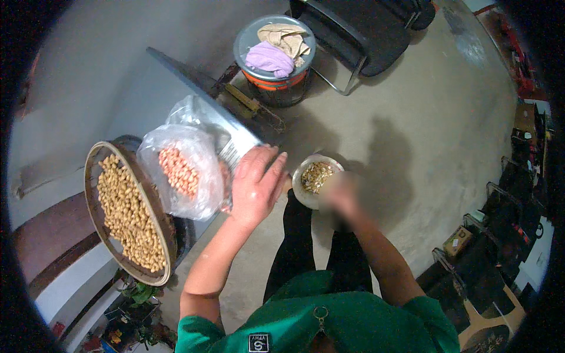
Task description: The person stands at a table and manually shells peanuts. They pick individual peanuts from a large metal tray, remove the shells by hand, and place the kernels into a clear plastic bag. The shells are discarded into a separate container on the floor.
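My left hand (256, 185) lies palm down at the near corner of the grey table, its fingers extended and slightly apart; its palm is hidden. Beside it on the table, a clear plastic bag (203, 194) lies open around shelled pink peanuts (178, 172). Left of the bag, a round woven tray (165, 247) holds unshelled peanuts (128, 216). A pale round container (301, 196) with shell-like scraps (315, 176) inside is by my legs. At its right rim is my right hand (346, 198), too blurred to show a grip.
The raised table edge (203, 95) runs diagonally past my left hand. A bucket with a grey basin top (240, 48) carries purple and beige cloths (269, 59). Black chairs (375, 39) stand ahead. Potted plants (141, 293) are at lower left, a beige plastic stool (485, 320) at lower right.
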Motion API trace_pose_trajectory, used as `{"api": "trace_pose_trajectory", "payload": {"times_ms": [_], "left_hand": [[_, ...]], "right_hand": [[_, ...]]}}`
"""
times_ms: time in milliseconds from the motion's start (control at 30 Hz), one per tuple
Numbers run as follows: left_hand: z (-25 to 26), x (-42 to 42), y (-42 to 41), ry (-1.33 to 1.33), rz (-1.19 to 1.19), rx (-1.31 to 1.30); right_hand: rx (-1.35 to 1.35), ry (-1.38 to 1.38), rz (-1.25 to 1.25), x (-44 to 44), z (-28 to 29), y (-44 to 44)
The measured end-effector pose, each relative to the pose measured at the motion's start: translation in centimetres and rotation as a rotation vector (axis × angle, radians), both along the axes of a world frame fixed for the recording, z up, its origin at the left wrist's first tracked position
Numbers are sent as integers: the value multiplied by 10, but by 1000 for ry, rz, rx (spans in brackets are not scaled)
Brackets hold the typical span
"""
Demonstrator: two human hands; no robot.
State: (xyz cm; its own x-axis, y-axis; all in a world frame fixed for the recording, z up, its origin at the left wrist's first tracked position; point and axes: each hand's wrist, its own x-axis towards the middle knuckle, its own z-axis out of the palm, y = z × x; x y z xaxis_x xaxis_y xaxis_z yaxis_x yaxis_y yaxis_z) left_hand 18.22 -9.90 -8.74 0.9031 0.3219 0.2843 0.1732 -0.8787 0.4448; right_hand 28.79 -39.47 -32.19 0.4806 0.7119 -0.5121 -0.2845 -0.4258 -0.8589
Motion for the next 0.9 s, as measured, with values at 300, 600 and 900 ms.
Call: {"api": "trace_pose_trajectory", "payload": {"times_ms": [300, 600, 900], "left_hand": [[-21, 32, 20, 506, 180, 241], [-30, 25, 24, 764, 166, 392], [-65, 43, 41, 869, 111, 461]], "right_hand": [[-441, -539, 261, 71, -71, 96], [-497, -720, 555, 130, -301, 135], [-200, -69, 250, 138, -481, 186]]}}
